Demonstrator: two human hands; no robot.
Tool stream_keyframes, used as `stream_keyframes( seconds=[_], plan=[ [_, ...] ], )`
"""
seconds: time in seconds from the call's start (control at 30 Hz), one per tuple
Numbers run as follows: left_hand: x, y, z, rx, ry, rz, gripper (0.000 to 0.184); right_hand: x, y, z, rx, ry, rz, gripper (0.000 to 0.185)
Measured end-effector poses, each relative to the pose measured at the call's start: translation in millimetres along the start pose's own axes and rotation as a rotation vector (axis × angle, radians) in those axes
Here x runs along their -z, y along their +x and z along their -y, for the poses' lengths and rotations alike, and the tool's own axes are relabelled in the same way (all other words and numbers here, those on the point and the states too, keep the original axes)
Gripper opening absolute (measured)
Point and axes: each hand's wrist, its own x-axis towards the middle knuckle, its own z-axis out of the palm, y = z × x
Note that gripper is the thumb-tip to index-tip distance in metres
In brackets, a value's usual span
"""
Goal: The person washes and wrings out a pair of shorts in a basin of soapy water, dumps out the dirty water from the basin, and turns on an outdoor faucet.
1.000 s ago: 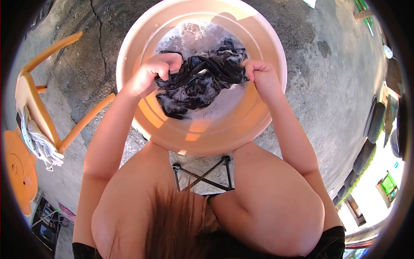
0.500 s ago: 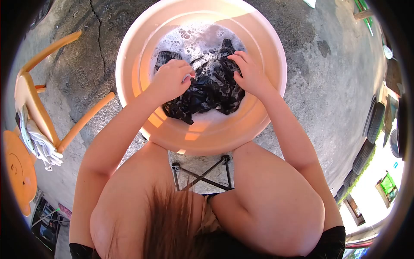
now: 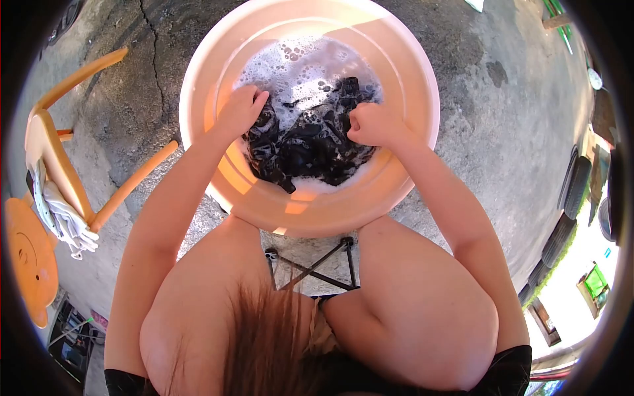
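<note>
A wet black garment [image 3: 307, 148] lies bunched in soapy water inside a wide peach-coloured basin [image 3: 198, 119]. My left hand [image 3: 241, 113] is closed at the garment's left edge, its fingertips partly hidden by the hand itself. On the opposite side, my right hand [image 3: 371, 124] makes a fist around the garment's right part. White suds [image 3: 290, 56] float at the far side of the water and between the folds. The garment's exact kind cannot be made out.
The basin's near rim rests by my knees, above the crossed black legs of a folding stand or stool [image 3: 310, 269]. An orange chair [image 3: 59, 158] with a light-coloured cloth [image 3: 63, 214] on it stands at left. Tyres [image 3: 561, 234] line the right side of the concrete floor.
My left hand has moved slightly left and up the picture. My right hand has dropped a little and closed from spread fingers into a fist. The garment's upper folds have sunk toward me.
</note>
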Motion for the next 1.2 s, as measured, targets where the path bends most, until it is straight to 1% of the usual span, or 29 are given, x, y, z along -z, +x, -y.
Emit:
stream_keyframes(
  seconds=[0.07,0.1,0.17,0.27,0.3,0.4,0.47,0.6,0.67,0.8,0.9,1.0,1.07,1.2],
  plan=[
    [-1,-2,2,0.030,-0.020,0.002,0.034,7,9,-7,0.091,0.003,-0.309,0.032],
    [-1,-4,1,0.044,-0.029,0.003,0.032,7,18,-13,0.181,0.024,-0.444,0.034],
    [-4,-8,0,-0.011,0.013,-0.065,0.031,1,33,-21,0.363,0.068,-0.711,0.039],
    [-7,-11,-2,-0.068,0.070,-0.129,0.032,-3,36,-22,0.213,0.004,-0.485,0.044],
    [-7,-11,-2,-0.082,0.088,-0.143,0.033,-2,36,-18,0.158,-0.002,-0.455,0.042],
    [-4,-11,0,-0.155,0.193,-0.071,0.038,-2,34,-13,0.007,0.014,-0.385,0.034],
    [-3,-10,-1,-0.143,0.212,-0.031,0.039,-6,35,-14,-0.077,0.065,-0.364,0.027],
    [6,-20,-20,-0.161,0.333,-0.022,0.038,-12,29,-18,-0.075,-0.079,-0.409,0.018],
    [8,-22,-23,-0.214,0.316,-0.068,0.038,-15,27,-21,-0.080,-0.115,-0.450,0.018],
    [9,-23,-30,-0.303,0.329,-0.101,0.040,-13,23,-20,-0.103,-0.137,-0.386,0.020],
    [11,-24,-35,-0.314,0.269,-0.135,0.036,-15,22,-19,-0.117,-0.116,-0.369,0.020],
    [13,-18,-29,-0.249,0.140,-0.070,0.029,-13,19,-16,-0.130,-0.147,-0.333,0.020],
    [15,-18,-30,-0.197,0.138,-0.072,0.024,-7,16,-13,-0.161,-0.140,-0.275,0.021],
    [13,-16,-27,-0.164,0.162,-0.083,0.019,-6,20,-26,-0.044,-0.045,-0.294,0.018]
  ],
)
